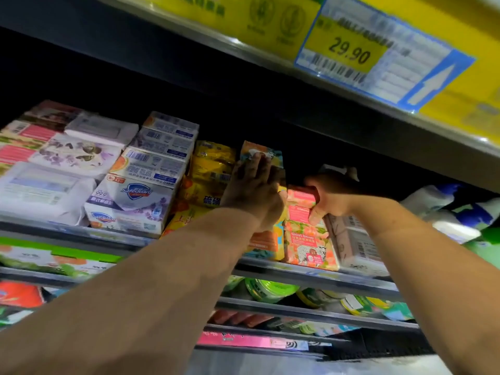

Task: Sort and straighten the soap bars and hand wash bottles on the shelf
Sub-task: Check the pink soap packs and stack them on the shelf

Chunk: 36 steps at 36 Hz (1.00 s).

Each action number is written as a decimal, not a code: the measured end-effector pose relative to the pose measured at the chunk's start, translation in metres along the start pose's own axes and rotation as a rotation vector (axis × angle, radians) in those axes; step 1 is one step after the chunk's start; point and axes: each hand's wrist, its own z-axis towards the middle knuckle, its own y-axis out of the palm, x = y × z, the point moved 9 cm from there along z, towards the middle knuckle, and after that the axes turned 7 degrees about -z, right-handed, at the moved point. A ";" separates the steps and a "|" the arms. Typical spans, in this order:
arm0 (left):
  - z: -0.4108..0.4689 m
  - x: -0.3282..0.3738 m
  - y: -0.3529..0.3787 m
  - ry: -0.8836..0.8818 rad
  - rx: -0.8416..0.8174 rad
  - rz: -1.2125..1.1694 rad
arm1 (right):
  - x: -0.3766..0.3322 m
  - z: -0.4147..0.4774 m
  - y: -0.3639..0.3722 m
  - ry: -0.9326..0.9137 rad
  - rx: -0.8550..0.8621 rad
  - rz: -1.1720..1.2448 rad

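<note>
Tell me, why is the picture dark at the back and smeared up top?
Head view: deep shadow fills the recess behind the soap boxes; the price tag is motion-blurred, 29.90 readable; the pink goat soap box looks sharpest.

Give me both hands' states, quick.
Left hand: open, fingers flat on the orange soap box.
Right hand: gripping the top pink soap box.

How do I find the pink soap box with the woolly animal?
Start at the yellow 29.90 price tag and drop to the shelf beneath it. Under the right hand and the pink box it grips, at the front edge, stands the Goat Soap box. Its front shows a white woolly animal; beside it stand an orange box and a pale beige box.
</note>
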 end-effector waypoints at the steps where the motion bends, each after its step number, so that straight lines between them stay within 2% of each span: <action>1: -0.001 0.002 -0.001 -0.007 -0.008 -0.003 | 0.001 -0.003 -0.005 -0.001 0.052 0.027; 8: 0.002 0.002 0.004 -0.011 -0.028 -0.049 | 0.009 -0.037 -0.014 0.006 0.308 0.162; 11: 0.010 0.002 0.009 0.015 -0.018 -0.030 | 0.016 -0.064 -0.012 0.070 0.376 0.317; 15: 0.022 -0.016 0.019 -0.061 -0.108 -0.270 | 0.016 -0.101 -0.010 0.069 0.497 0.620; 17: 0.031 -0.023 0.027 -0.040 -0.171 -0.336 | 0.013 -0.117 -0.008 0.065 0.534 0.733; 20: 0.013 -0.017 -0.005 -0.049 -0.101 -0.424 | 0.005 -0.141 -0.006 0.044 0.593 0.839; 22: -0.008 -0.008 -0.030 -0.040 -0.010 -0.361 | 0.000 -0.154 -0.004 0.044 0.581 0.921; 24: -0.032 -0.001 -0.040 -0.029 -0.001 -0.309 | -0.011 -0.167 -0.002 0.005 0.540 1.116; 27: -0.079 0.020 -0.052 0.143 0.006 -0.349 | -0.026 -0.183 0.002 0.005 0.498 1.364; 31: -0.137 0.039 -0.063 0.357 0.198 -0.215 | -0.046 -0.203 0.011 0.027 0.393 1.601; 36: -0.189 0.048 -0.072 0.539 0.258 -0.438 | -0.074 -0.227 0.012 -0.017 0.331 1.722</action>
